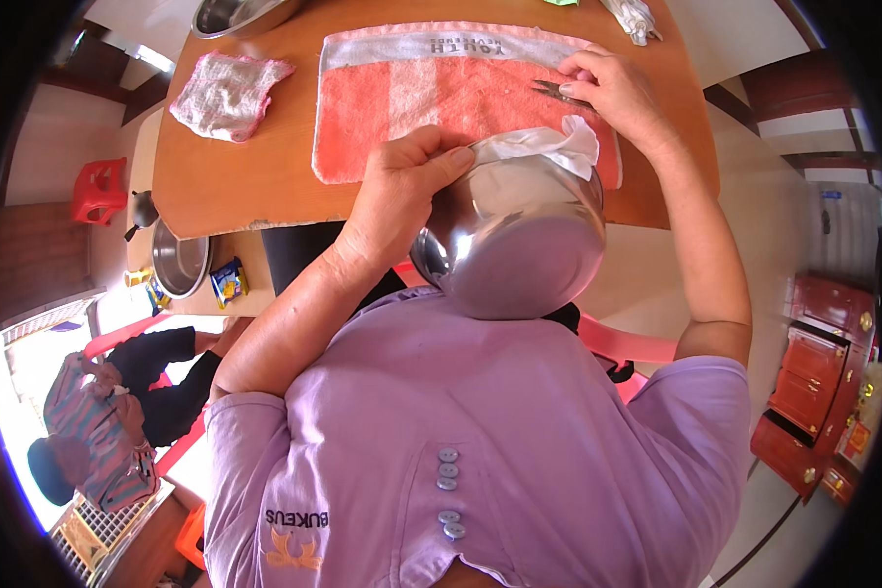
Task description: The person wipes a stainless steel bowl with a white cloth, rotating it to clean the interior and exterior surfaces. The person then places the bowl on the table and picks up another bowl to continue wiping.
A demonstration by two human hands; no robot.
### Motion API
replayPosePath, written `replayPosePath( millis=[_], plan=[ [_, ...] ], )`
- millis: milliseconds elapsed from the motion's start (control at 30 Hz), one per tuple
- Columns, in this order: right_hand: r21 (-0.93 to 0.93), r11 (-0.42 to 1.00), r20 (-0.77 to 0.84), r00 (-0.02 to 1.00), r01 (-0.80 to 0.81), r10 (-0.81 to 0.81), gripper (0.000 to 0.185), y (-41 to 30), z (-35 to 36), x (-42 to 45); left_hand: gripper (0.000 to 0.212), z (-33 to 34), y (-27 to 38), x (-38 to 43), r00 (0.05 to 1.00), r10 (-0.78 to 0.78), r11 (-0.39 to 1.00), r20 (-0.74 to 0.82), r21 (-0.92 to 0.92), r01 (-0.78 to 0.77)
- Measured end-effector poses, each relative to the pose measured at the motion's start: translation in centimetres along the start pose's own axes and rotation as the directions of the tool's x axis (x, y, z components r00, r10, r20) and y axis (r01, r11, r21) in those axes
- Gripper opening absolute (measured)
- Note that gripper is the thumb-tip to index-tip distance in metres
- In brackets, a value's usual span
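My left hand (409, 182) grips the rim of a stainless-steel bowl (533, 235), with its thumb outside. Tipped away from me, the bowl shows its shiny base and rests close against my shirt; its inside is hidden. A crumpled white tissue (533, 145) drapes over the far rim beside my left fingertips. Past the bowl, my right hand (610, 92) pinches a small dark metal tool, apparently tweezers (556, 92), its two tips apart above a coral-and-white towel (367, 110). The towel bears writing along its white band.
On the wooden table (228, 184) lie a folded white cloth with pink edging (224, 95) and, farther off, a metal basin (239, 18) and a white cloth (634, 20). Lower left, a second basin (178, 257) stands beside a blue packet (228, 282). Another person (110, 411) sits left.
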State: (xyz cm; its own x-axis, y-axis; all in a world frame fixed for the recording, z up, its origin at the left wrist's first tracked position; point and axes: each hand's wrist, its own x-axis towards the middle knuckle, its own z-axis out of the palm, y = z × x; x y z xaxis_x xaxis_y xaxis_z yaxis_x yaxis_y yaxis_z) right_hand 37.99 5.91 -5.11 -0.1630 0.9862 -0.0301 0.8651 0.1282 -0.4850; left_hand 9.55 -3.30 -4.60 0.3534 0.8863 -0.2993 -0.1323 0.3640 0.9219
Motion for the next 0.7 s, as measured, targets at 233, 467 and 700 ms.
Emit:
replayPosePath(
  millis=[233,467,700],
  plan=[
    [-0.210,0.953,-0.202,0.944,0.218,-0.260,0.016,2.3,1.5,-0.1,0.048,-0.5,1.1,-0.1,0.967,0.076,0.996,0.243,0.027,-0.085],
    [-0.148,0.968,-0.131,0.966,0.205,-0.224,0.016,0.9,1.2,-1.9,0.066,-0.1,2.8,-0.4,0.943,0.026,0.994,0.332,-0.105,0.010],
    [0.106,0.986,-0.153,0.982,0.127,-0.110,0.010,1.7,1.3,-1.6,0.077,0.3,3.0,-0.2,0.923,0.026,0.993,0.384,-0.117,0.021]
  ],
)
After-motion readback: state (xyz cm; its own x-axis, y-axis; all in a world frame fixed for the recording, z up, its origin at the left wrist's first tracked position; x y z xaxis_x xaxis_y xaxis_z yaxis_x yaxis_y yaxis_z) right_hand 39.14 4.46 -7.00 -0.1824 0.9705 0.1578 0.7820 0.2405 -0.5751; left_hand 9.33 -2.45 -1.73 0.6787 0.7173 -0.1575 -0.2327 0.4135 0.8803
